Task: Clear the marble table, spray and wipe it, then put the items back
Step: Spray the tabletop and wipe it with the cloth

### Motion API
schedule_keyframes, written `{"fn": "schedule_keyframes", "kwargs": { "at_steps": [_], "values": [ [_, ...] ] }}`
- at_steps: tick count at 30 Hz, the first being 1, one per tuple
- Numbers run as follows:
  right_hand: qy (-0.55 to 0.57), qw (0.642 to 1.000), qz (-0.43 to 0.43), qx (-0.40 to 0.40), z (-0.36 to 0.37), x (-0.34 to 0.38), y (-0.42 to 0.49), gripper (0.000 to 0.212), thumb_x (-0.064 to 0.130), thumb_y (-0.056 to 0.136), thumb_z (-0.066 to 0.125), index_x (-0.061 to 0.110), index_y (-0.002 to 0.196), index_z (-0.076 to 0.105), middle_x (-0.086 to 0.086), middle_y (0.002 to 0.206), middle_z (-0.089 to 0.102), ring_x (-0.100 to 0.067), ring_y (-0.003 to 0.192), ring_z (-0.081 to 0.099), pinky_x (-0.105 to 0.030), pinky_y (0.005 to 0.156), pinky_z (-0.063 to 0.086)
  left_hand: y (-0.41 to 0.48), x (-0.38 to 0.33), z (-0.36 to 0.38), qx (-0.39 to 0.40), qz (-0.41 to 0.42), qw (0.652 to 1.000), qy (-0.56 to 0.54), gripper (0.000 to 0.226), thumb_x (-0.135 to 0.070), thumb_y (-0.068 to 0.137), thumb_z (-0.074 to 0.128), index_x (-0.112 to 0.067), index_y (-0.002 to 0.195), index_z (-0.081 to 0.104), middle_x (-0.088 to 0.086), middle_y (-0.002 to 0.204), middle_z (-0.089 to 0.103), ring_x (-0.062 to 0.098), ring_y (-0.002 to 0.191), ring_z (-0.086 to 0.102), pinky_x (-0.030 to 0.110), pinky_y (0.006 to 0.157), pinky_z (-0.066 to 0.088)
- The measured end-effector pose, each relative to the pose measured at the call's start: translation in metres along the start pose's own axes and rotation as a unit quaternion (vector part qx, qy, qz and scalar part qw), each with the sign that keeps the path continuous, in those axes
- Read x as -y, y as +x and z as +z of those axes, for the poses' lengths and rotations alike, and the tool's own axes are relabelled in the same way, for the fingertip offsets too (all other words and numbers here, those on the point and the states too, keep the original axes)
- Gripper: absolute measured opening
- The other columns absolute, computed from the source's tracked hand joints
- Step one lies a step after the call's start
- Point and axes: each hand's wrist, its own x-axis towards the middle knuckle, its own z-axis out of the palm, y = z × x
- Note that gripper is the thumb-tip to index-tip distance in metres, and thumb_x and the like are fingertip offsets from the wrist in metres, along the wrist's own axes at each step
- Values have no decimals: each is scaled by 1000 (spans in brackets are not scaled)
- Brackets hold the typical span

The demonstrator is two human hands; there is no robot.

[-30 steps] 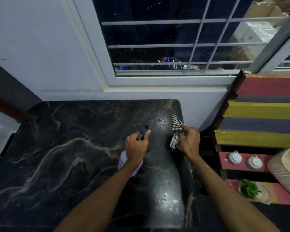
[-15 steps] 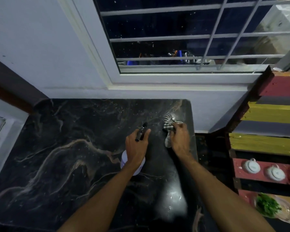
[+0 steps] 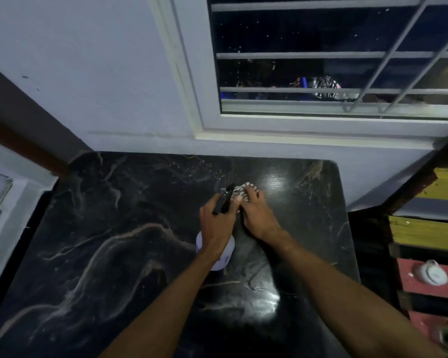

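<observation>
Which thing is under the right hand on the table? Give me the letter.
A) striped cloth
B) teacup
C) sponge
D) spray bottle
A: the right hand holds a striped cloth against the marble table, while the left hand grips the spray bottle.

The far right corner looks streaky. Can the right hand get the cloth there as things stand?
Probably yes. The right hand holds the cloth on the table left of that corner, with only bare marble between; the left hand and its bottle sit on the other side.
</observation>
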Motion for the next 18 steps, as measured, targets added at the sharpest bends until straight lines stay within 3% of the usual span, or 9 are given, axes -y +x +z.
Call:
{"fn": "schedule_keyframes", "kwargs": {
  "at_steps": [2,4,6,7,10,12,13,16,18],
  "values": [
    [1,999,36,-21,-1,-6,14,56,5,90,52,21,144,53,-15,156,31,-39,129,36,-47,107,43,15,3,-14,8,1,1000,-13,24,-20,92,78,-23,72,66,-16,59,60,1,58,58,23,62,48],
    [24,978,191,-81,-9,-20,32,58,3,86,53,18,142,55,-20,154,31,-45,127,37,-49,108,42,29,8,-31,10,-9,1000,-16,39,-24,91,78,-20,61,55,-6,53,54,7,52,49,26,57,43],
    [28,948,291,-125,-10,-11,49,57,2,83,55,15,139,56,-23,149,32,-48,124,36,-53,105,43,45,14,-49,14,-17,1000,-18,40,-28,92,77,-7,63,58,7,57,59,23,56,55,35,61,47],
    [21,952,280,-121,-4,6,57,59,2,82,55,15,139,55,-24,148,32,-48,124,35,-54,105,43,52,16,-57,14,-18,1000,-16,40,-29,92,77,-5,65,61,10,59,62,26,59,59,36,63,48],
    [8,994,96,-52,32,71,77,63,1,82,55,18,143,52,-19,149,34,-42,126,35,-50,106,44,74,22,-81,12,-14,1000,5,37,-31,93,76,-6,68,65,5,60,64,20,60,60,27,61,47],
    [-8,1000,16,-22,41,81,87,60,1,84,54,21,141,54,-16,151,36,-39,124,38,-45,103,44,86,23,-95,10,-5,1000,10,33,-29,93,76,-7,70,69,1,63,67,15,62,63,24,62,47],
    [-7,999,35,-34,37,76,97,60,1,84,54,21,140,56,-15,150,38,-39,122,40,-43,103,42,91,25,-102,11,-2,1000,13,33,-29,93,76,-7,70,68,2,63,67,17,63,64,26,63,47],
    [8,966,233,-110,18,51,121,58,1,84,52,19,138,60,-20,148,38,-45,121,41,-44,109,38,102,31,-118,12,7,1000,7,36,-30,94,75,-4,71,67,9,63,67,26,64,65,37,66,52],
    [0,967,233,-101,22,67,130,59,0,83,53,18,140,57,-21,146,37,-46,123,39,-48,107,41,107,33,-124,9,13,1000,8,37,-31,94,75,-3,71,67,10,64,67,28,64,65,39,67,53]
  ]
}}
